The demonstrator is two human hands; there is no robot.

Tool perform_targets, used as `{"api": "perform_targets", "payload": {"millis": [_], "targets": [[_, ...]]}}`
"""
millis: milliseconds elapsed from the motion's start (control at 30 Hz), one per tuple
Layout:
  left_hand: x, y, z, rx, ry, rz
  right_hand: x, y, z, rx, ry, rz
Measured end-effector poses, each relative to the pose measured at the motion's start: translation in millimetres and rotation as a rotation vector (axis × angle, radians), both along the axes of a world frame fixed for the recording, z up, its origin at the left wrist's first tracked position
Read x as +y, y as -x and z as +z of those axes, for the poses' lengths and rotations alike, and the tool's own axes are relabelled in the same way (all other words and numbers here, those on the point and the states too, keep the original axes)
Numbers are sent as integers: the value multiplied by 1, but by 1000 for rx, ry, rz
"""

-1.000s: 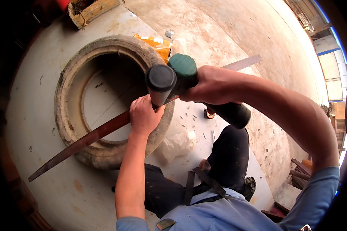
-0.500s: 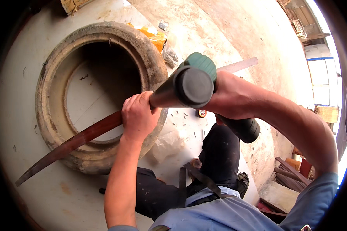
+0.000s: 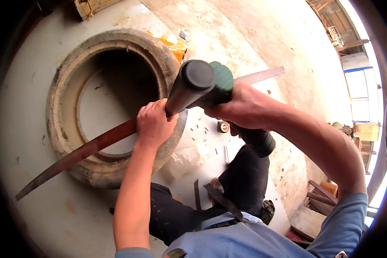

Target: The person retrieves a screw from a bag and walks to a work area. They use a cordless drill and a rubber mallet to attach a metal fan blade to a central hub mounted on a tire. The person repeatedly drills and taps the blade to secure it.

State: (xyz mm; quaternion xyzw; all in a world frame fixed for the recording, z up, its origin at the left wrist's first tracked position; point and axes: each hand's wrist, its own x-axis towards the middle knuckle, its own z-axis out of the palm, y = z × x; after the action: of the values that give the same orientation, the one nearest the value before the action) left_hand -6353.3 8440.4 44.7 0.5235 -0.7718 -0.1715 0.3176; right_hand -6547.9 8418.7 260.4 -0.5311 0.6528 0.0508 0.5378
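Note:
My left hand [image 3: 155, 124] is wrapped round a long reddish-brown wooden strip [image 3: 99, 144], which tapers toward its far left end and crosses above an old tyre [image 3: 60, 124]. Gripped in my right hand [image 3: 249, 105] is a green-and-black handheld power tool [image 3: 221, 81]. Its thick black cylinder [image 3: 189, 86] stands over the strip close to my left fingers, and whether the two touch is unclear. Beyond the tool a paler strip end [image 3: 262, 75] sticks out, in line with the wood; the stretch between is hidden.
Beside my knee lie a small tape measure [image 3: 223, 126] and scattered dark bits. An orange plastic wrapper [image 3: 173, 46] is past the tyre. Crumpled clear plastic [image 3: 182, 161] rests near my legs. Wood pieces [image 3: 322, 198] are piled at the right.
The power tool and my right hand have shifted left, toward my left hand. Its black cylinder now leans more upright. My left hand keeps its hold on the strip.

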Motion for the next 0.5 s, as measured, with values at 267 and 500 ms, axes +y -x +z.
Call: {"api": "perform_targets", "payload": {"millis": [267,500], "targets": [[2,2,3,32,30,29,4,6,-8,-19,0,-58],[3,3,4,3,-12,49,-2,3,-10,25,-15,-32]]}}
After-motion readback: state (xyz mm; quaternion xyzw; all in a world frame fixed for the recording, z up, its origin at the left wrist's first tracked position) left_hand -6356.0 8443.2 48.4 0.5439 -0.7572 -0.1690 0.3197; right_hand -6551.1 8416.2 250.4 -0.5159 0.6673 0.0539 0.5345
